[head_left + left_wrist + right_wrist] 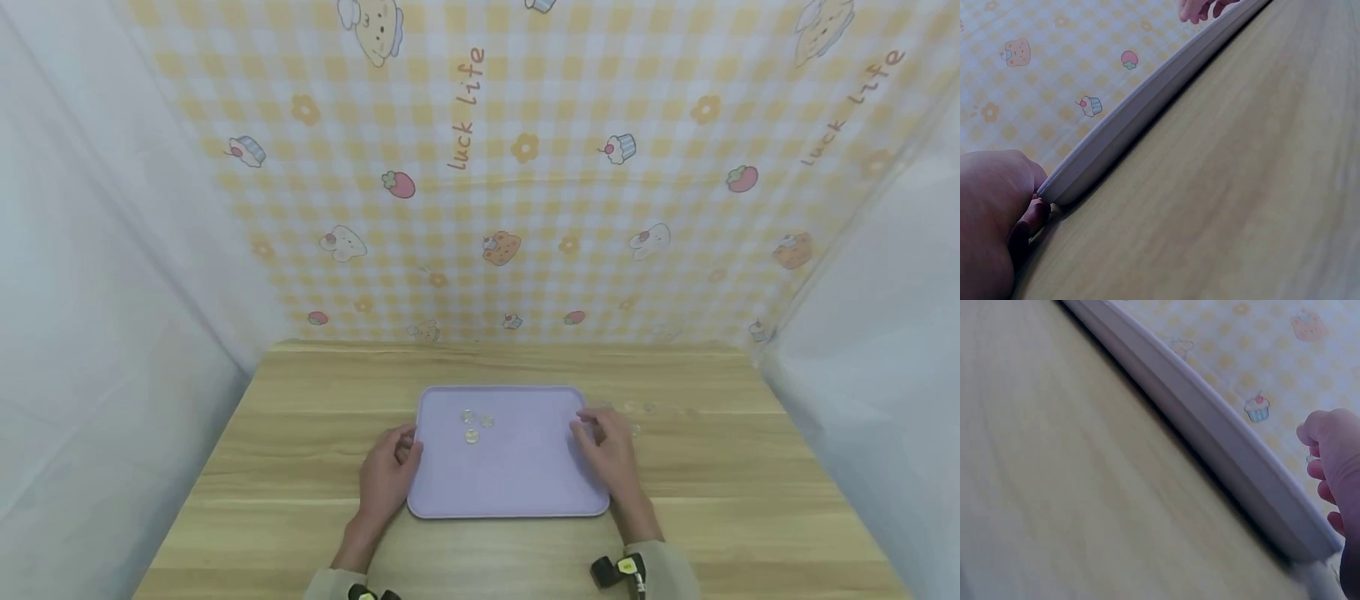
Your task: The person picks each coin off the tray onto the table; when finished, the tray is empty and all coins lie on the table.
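Checked cloth (555, 196) behind, wooden table (750, 492) below: we're steadying the lilac tray (517, 475) between our hands, it seems. Left hand (386, 475) pinches its rim; right hand (613, 448), thumb and fingers parted, is opposite. Next likely calls for matching that grip, keeping three clear discs (471, 436) level.

Wood-grain table (285, 467): lilac tray (517, 479), clear pieces (650, 408) to tray's right.

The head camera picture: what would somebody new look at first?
Probably the rectangular lilac tray on the pale wooden table, with three small see-through discs on its left half. The bare left hand grips the tray's left edge. Behind the table, the yellow-and-white checked backdrop with pink cartoon strawberries also stands out.
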Action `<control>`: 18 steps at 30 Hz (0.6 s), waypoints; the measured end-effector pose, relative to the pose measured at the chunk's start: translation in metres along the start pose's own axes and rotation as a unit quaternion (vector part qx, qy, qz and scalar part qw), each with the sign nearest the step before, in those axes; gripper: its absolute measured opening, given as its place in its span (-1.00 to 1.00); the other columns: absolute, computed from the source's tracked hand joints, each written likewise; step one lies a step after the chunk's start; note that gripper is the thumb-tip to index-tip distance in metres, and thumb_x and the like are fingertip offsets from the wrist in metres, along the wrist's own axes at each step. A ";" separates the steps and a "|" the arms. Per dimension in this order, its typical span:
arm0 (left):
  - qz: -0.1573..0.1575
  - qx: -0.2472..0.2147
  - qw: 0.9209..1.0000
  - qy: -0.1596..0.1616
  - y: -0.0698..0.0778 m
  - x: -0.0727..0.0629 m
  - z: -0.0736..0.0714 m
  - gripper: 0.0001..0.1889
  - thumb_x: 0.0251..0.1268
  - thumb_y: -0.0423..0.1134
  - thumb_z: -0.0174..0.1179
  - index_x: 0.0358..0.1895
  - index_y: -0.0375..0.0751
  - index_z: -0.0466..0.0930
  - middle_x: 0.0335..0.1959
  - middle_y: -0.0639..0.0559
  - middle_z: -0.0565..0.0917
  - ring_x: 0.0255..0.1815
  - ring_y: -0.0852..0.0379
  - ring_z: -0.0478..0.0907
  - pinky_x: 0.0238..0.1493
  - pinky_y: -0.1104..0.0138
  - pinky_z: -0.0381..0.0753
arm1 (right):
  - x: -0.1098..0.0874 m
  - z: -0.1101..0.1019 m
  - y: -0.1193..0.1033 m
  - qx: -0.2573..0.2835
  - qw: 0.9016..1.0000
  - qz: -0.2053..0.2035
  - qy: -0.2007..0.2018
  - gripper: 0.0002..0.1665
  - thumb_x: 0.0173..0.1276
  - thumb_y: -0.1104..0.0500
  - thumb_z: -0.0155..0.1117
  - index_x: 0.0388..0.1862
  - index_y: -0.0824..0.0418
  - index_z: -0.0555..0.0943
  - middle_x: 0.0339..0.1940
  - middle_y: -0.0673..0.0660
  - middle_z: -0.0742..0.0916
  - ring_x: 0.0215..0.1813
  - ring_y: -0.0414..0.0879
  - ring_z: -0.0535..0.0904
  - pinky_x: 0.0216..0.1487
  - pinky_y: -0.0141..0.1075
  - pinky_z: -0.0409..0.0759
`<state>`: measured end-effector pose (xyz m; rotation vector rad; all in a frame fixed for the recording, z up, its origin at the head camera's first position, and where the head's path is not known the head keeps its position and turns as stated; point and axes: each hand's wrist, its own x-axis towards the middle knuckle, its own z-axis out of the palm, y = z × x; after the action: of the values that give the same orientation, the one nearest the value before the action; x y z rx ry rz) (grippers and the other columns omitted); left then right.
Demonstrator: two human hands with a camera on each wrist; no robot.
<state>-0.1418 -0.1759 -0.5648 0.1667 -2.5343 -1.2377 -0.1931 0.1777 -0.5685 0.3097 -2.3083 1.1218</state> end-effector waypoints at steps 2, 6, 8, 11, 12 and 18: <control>0.007 0.001 1.000 0.004 0.002 0.001 -0.001 -0.68 0.26 -0.27 0.33 0.07 -0.19 0.66 -0.33 0.06 0.69 -0.50 0.32 0.45 -0.48 0.44 0.46 | 0.003 0.005 -0.005 0.004 1.000 -0.018 -0.006 -0.73 0.07 0.33 0.52 -0.21 0.26 0.70 -0.29 0.14 0.75 -0.19 0.00 0.58 -0.10 -0.38 0.44; 0.010 0.002 1.000 0.009 0.005 0.004 -0.003 -0.69 0.24 -0.27 0.34 0.06 -0.19 0.66 -0.33 0.07 0.68 -0.50 0.30 0.45 -0.48 0.44 0.46 | 0.008 0.015 -0.014 0.009 0.999 -0.047 -0.012 -0.69 0.03 0.30 0.55 -0.21 0.28 0.70 -0.28 0.14 0.75 -0.17 0.01 0.58 -0.06 -0.32 0.46; 0.006 0.004 1.000 0.005 0.006 0.004 -0.003 -0.69 0.25 -0.26 0.33 0.06 -0.19 0.66 -0.33 0.08 0.68 -0.50 0.30 0.45 -0.48 0.44 0.45 | 0.009 0.020 -0.019 0.010 0.998 -0.058 -0.012 -0.68 0.01 0.29 0.56 -0.21 0.29 0.70 -0.28 0.13 0.75 -0.17 0.01 0.58 -0.07 -0.28 0.47; 0.005 0.004 1.000 0.000 0.005 0.004 -0.002 -0.69 0.26 -0.26 0.32 0.06 -0.19 0.66 -0.32 0.06 0.69 -0.50 0.30 0.45 -0.48 0.44 0.45 | 0.011 0.028 -0.028 0.016 0.997 -0.069 -0.017 -0.68 0.02 0.27 0.55 -0.21 0.30 0.70 -0.28 0.14 0.75 -0.16 0.03 0.59 -0.07 -0.20 0.51; 0.005 0.003 1.000 -0.001 0.005 0.003 -0.001 -0.69 0.26 -0.26 0.32 0.06 -0.19 0.66 -0.32 0.06 0.69 -0.50 0.30 0.46 -0.48 0.44 0.46 | 0.011 0.032 -0.032 0.016 0.997 -0.071 -0.022 -0.68 0.02 0.26 0.54 -0.21 0.29 0.70 -0.28 0.14 0.75 -0.16 0.03 0.59 -0.06 -0.18 0.51; -0.009 -0.001 1.000 -0.004 0.004 0.000 0.002 -0.68 0.27 -0.25 0.32 0.08 -0.16 0.65 -0.30 0.05 0.70 -0.49 0.28 0.47 -0.46 0.44 0.48 | 0.009 0.061 -0.049 0.004 0.996 -0.071 -0.059 -0.71 0.10 0.18 0.50 -0.18 0.22 0.70 -0.27 0.09 0.75 -0.17 -0.02 0.57 -0.06 -0.14 0.47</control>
<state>-0.1424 -0.1719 -0.5629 0.1855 -2.5431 -1.2506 -0.2024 0.0998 -0.5616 0.5482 -2.3412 1.0682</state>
